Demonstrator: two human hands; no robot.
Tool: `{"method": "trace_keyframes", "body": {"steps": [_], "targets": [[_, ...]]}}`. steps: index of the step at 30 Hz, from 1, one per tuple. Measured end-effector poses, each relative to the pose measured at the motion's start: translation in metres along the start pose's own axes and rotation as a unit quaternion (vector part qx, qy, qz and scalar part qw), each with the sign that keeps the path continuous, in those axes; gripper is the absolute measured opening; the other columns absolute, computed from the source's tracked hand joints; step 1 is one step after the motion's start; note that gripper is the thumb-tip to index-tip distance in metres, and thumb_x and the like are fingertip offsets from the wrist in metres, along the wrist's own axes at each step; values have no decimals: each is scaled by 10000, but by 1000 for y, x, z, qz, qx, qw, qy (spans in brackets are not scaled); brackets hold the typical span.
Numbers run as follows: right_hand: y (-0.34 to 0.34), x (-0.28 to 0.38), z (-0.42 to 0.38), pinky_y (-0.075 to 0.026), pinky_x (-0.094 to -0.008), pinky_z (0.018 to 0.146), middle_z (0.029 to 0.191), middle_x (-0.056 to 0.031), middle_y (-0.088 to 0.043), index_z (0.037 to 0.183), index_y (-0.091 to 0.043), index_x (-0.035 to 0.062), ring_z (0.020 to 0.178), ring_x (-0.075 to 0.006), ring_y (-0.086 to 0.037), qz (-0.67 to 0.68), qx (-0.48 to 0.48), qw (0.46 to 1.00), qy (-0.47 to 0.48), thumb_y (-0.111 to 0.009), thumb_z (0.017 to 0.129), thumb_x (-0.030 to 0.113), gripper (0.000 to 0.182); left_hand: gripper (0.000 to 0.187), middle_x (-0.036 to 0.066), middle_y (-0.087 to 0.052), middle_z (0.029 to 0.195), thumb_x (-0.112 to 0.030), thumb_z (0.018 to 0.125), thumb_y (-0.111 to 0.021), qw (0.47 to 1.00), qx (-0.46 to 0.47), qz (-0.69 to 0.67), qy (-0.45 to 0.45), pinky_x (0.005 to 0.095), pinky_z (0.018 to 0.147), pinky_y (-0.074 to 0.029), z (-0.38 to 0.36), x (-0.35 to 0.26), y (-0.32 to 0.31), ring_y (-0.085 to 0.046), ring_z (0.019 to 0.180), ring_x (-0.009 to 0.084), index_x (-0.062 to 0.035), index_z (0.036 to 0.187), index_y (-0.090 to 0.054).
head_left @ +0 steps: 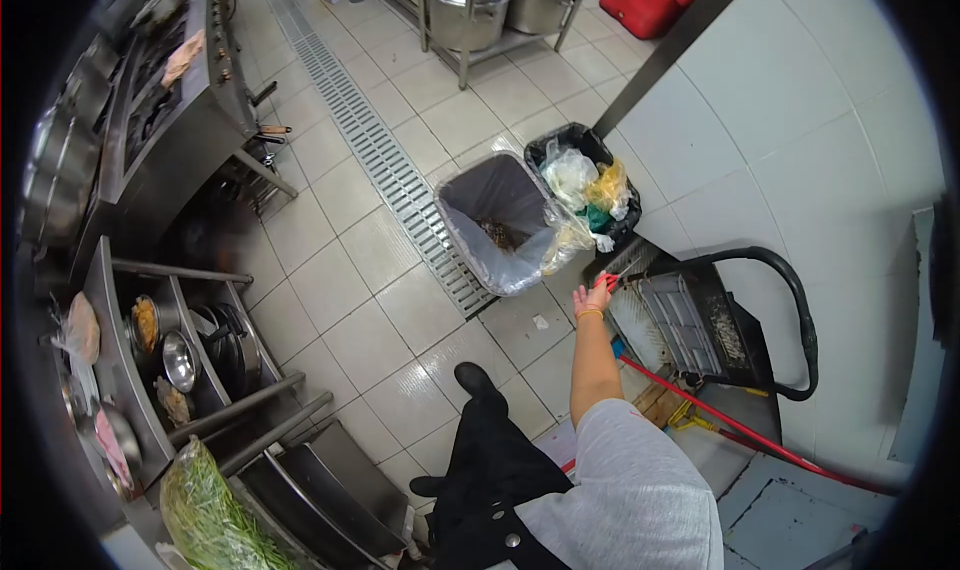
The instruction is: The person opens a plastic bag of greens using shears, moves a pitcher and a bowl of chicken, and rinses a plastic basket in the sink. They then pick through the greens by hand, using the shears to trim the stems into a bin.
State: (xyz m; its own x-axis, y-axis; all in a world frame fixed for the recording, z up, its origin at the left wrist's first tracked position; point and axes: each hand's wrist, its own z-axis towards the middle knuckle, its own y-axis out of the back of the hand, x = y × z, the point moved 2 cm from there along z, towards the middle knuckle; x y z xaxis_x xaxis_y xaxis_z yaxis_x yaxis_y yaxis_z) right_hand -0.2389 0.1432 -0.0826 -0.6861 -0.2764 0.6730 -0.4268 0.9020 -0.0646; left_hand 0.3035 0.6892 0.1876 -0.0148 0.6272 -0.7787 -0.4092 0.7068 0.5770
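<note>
Just left of the black-handled frame (725,320), with the left bin (468,205) ahead and leftward, has the right hand (591,299), the only one in view, clasping in its fingers a red handle (607,281) apparently pointing lengthwise toward the frame.

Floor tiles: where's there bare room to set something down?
Bare tiles lie between the drain grate and the steel shelving, another patch between the grate and the pot rack. It's crowded around the right hand and the red handle it holds: grey bin, black bin, black-handled frame and red pole sit close together.
</note>
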Motion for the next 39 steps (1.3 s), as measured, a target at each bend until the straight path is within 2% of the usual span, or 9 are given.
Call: {"method": "trace_keyframes", "body": {"steps": [10, 14, 17, 20, 26, 31, 35, 37, 39], "targets": [[-43, -139, -26, -329, -503, 908, 1323, -35, -324, 1263, -284, 213, 1157, -306, -374, 55, 156, 976, -141, -706, 706, 188, 699, 392, 55, -426, 697, -372, 850, -545, 1000, -7, 29, 4, 315, 513, -320, -5, -1, -1, -368, 571, 155, 5, 959, -534], [-50, -169, 1, -352, -533, 858, 1248, -3, -419, 1332, -243, 307, 1086, -253, -447, 48, 59, 996, -50, -623, 738, 30, 758, 395, 51, -422, 689, -377, 848, -545, 1000, -10, 28, -2, 312, 507, -315, 3, 3, 9, -363, 565, 151, 3, 960, -537], [-53, -170, 2, -410, -328, 854, 1220, -6, -459, 1300, -376, 185, 1056, -170, -478, -135, 90, 979, 121, -550, 732, -27, 631, 397, 47, -418, 683, -380, 847, -546, 1000, -14, 26, -3, 310, 503, -311, 9, 13, 19, -359, 560, 148, 1, 960, -539], [-57, -164, -52, -401, -294, 891, 1317, -17, -391, 1282, -403, 124, 1122, -181, -455, -176, 19, 974, 143, -577, 673, -88, 669, 400, 44, -414, 677, -383, 846, -547, 999, -22, 25, 3, 308, 499, -307, 11, 28, 35, -356, 554, 145, -1, 961, -542], [-22, -170, 4, -443, -366, 823, 1273, -85, -435, 1201, -500, 109, 1002, -235, -542, -322, 74, 924, 191, -671, 699, 135, 531, 404, 37, -407, 665, -390, 843, -548, 999, -35, 29, -1, 304, 490, -299, 24, 44, 63, -349, 544, 139, -4, 962, -546], [-7, -74, -54, -406, -430, 775, 993, -204, -484, 887, -548, 16, 908, -327, -471, -404, -166, 809, 393, -753, 620, 351, 475, 407, 31, -401, 655, -395, 841, -549, 999, -37, 36, 9, 301, 482, -293, 22, 50, 68, -343, 536, 134, -7, 962, -550], [-30, -40, -33, -385, -427, 809, 913, -204, -454, 766, -489, 18, 950, -357, -414, -331, -137, 827, 434, -780, 577, 375, 497, 410, 27, -396, 647, -400, 839, -550, 998, -36, 49, 6, 299, 477, -288, 20, 51, 71, -338, 529, 130, -9, 963, -553], [-46, -25, -11, -430, -392, 773, 864, -150, -510, 856, -553, 16, 869, -281, -490, -420, -157, 750, 486, -782, 604, 292, 439, 412, 25, -393, 643, -402, 839, -550, 998, -36, 54, 6, 297, 474, -285, 16, 51, 68, -335, 526, 128, -10, 963, -554], [-57, -27, 31, -456, -355, 714, 813, -111, -535, 897, -579, 24, 792, -225, -512, -366, -60, 830, 416, -775, 621, 236, 400, 413, 22, -391, 639, -404, 838, -550, 997, -42, 58, 12, 296, 471, -282, 10, 52, 64, -333, 522, 126, -11, 964, -556]]}}
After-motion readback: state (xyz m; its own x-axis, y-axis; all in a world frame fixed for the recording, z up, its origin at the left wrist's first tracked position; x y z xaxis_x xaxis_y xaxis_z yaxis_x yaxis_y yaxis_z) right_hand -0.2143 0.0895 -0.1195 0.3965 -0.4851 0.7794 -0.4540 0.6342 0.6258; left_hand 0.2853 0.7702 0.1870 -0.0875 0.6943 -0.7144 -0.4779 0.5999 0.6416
